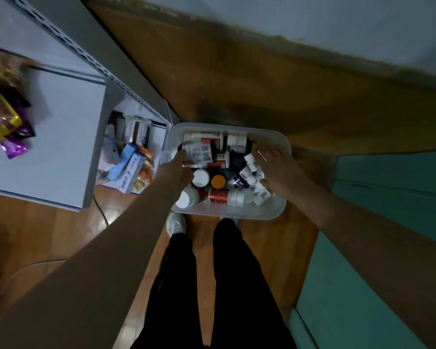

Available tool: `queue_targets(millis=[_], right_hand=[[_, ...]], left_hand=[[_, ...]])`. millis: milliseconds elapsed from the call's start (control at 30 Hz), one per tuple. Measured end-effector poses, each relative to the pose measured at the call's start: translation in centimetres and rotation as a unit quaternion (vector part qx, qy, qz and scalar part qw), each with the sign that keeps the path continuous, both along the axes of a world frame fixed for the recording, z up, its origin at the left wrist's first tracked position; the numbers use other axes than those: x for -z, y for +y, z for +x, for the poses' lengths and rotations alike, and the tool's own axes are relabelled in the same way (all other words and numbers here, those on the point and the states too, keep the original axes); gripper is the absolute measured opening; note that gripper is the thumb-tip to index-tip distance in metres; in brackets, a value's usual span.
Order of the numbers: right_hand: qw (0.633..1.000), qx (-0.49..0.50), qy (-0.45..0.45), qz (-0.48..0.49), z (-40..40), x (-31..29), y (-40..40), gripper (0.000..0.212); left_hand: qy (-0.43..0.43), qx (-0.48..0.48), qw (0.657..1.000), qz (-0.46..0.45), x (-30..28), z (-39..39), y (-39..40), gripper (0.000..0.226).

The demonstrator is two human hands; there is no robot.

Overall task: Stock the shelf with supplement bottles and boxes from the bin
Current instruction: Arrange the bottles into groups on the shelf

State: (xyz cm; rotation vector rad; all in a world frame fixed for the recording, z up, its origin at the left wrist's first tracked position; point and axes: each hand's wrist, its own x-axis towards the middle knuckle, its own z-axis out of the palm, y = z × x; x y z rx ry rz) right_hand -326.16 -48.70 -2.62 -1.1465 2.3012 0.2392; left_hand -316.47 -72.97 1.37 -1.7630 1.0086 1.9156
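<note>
A clear plastic bin (275, 212) stands on the wooden floor in front of my feet, filled with several supplement bottles and boxes. My left hand (178, 170) reaches into its left side, fingertips against a white box with a printed label (199, 149). My right hand (280, 170) hovers over the bin's right side with fingers spread, above small white bottles (249, 172). A white-capped bottle (200, 178), an orange-capped bottle (218, 181) and a copper-labelled bottle (220, 196) lie near the front. The grey metal shelf (68, 137) stands to the left.
Snack packets in yellow and purple (10, 127) lie on the upper shelf board. A lower shelf holds blue boxes and orange packets (130, 170). A cable (101, 210) runs over the floor by the shelf. A teal surface (378, 222) lies at the right.
</note>
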Motion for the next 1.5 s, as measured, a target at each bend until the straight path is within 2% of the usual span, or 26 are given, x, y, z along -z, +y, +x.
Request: queue_targets(millis=[100,167,333,433,533,667,733,833,900,967,1033,1167,1267,1333,1400,1500], right_hand=[[0.998,-0.046,-0.012,0.05,-0.5,1.7,-0.1,0.078],[0.995,-0.057,-0.029,0.078,-1.1,2.3,-0.3,0.075],[0.994,-0.064,-0.049,0.078,-2.8,2.4,-0.5,0.083],[0.994,-0.019,-0.098,0.043,-3.0,1.1,-0.4,0.087],[0.98,0.113,-0.157,-0.041,-2.9,-2.1,-0.1,0.074],[0.93,0.283,-0.192,-0.137,-2.9,-7.9,0.1,0.059],[0.9,0.33,-0.215,-0.188,-2.6,-11.3,-0.2,0.049],[0.807,0.425,-0.286,-0.294,-1.5,-17.3,-1.2,0.036],[0.748,0.458,-0.321,-0.359,-0.5,-21.3,-2.3,0.038],[0.709,0.456,-0.336,-0.421,0.4,-25.5,-3.6,0.045],[0.684,0.435,-0.345,-0.473,1.5,-29.9,-5.2,0.055],[0.675,0.366,-0.335,-0.546,4.6,-38.5,-8.8,0.057],[0.67,0.32,-0.333,-0.581,7.8,-44.0,-11.7,0.053],[0.654,0.292,-0.358,-0.6,10.3,-46.9,-14.0,0.046],[0.63,0.264,-0.402,-0.61,12.9,-49.0,-16.9,0.049],[0.615,0.238,-0.443,-0.608,17.1,-51.1,-21.7,0.07]], left_hand=[[0.007,-0.088,0.995,0.047,1.8,-1.7,0.1,0.032],[-0.02,-0.165,0.982,0.086,2.8,-2.4,-0.3,0.037],[-0.047,-0.18,0.975,0.117,4.8,-2.6,-0.6,0.05],[-0.04,-0.182,0.977,0.105,3.4,-1.6,-0.7,0.052],[-0.011,-0.171,0.981,0.095,0.6,-0.2,-0.8,0.049],[0.068,-0.164,0.979,0.101,-5.1,1.5,-1.4,0.057],[0.121,-0.155,0.976,0.093,-8.7,2.1,-1.3,0.045],[0.218,-0.136,0.962,0.09,-14.2,3.2,-0.9,0.048],[0.273,-0.145,0.945,0.105,-17.9,4.1,-0.9,0.041],[0.32,-0.14,0.932,0.093,-21.3,5.0,-1.2,0.039],[0.355,-0.119,0.926,0.045,-25.1,6.0,-1.5,0.051],[0.396,-0.071,0.915,-0.039,-32.0,8.2,-2.9,0.065],[0.441,-0.019,0.888,-0.13,-37.7,11.1,-4.4,0.054],[0.447,-0.009,0.868,-0.218,-41.0,13.9,-6.0,0.044],[0.461,-0.038,0.843,-0.275,-43.5,17.5,-8.1,0.039],[0.468,-0.144,0.841,-0.23,-45.9,23.9,-11.7,0.03]])
